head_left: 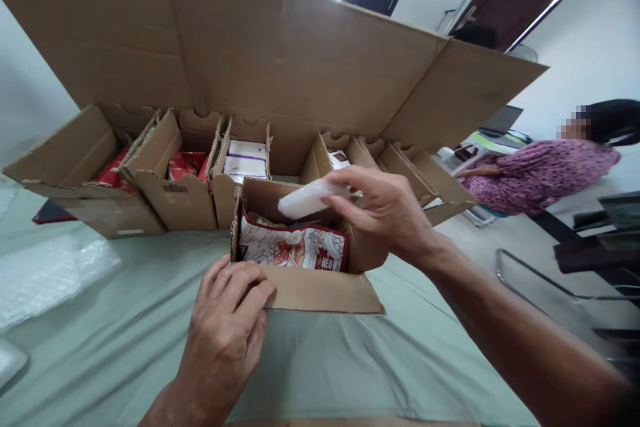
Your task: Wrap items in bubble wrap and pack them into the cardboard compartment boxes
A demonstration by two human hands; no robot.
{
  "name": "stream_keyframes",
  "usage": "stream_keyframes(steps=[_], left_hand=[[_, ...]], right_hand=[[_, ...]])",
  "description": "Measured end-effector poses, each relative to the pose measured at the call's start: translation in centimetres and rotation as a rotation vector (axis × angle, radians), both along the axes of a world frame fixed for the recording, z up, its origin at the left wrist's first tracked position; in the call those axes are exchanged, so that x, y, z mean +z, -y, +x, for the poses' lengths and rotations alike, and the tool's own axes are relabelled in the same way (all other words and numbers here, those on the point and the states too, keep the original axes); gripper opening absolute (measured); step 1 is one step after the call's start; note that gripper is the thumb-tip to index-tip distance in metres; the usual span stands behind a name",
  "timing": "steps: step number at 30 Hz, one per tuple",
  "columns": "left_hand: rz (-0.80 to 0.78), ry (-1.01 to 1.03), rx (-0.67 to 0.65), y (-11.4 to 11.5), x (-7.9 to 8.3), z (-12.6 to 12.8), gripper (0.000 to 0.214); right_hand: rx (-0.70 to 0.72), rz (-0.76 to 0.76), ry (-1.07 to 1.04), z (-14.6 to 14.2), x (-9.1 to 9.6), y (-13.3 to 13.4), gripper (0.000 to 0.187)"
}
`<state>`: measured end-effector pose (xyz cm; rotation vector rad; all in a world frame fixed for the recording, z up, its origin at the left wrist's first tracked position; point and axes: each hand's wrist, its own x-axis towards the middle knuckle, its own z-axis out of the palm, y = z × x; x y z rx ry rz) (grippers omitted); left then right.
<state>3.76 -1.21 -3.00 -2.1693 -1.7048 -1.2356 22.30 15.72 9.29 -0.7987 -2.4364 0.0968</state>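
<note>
My right hand (387,207) pinches a whitish, translucent bundle (307,198) that looks like rolled bubble wrap. It is held above an open cardboard box (325,290), whose front flap folds down towards me. Inside that box lies a white and red printed food packet (293,247). At the box's front left corner, my left hand (230,313) has its fingers curled over the cardboard edge and flap. The thumb side of this hand faces right, and what its fingertips press is partly hidden.
Behind stand narrow cardboard bins holding red packets (189,165) and white-purple boxes (245,159). A tall cardboard panel (300,53) rises at the back. Bubble wrap (50,273) lies left on the green cloth (165,320). A person in a purple patterned top (545,173) is at right.
</note>
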Motion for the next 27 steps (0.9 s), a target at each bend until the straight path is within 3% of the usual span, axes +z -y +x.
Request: stream_keyframes(steps=[4,7,10,15,22,27], left_hand=[[0.015,0.019,-0.005,0.0,-0.3,0.1,0.031],[0.003,0.036,-0.01,-0.1,-0.4,0.1,0.033],[0.005,0.05,-0.019,-0.2,-0.6,0.0,0.033],[0.005,0.061,-0.009,-0.1,-0.7,-0.1,0.033],[0.002,0.01,0.011,-0.3,0.3,-0.2,0.03],[0.0,0.0,0.013,-0.2,0.9,-0.2,0.027]], right_hand=[[-0.007,-0.102,0.218,-3.7,-2.1,-1.6,0.018],[-0.052,-0.174,0.443,-4.8,-3.1,-1.7,0.016],[-0.123,-0.119,0.669,-4.5,-3.2,-1.4,0.009],[-0.166,-0.028,0.938,-4.7,-2.6,-1.5,0.021],[-0.082,-0.113,1.056,-5.6,-0.9,-2.4,0.026],[-0.163,-0.073,0.903,-3.5,1.0,-0.2,0.028]])
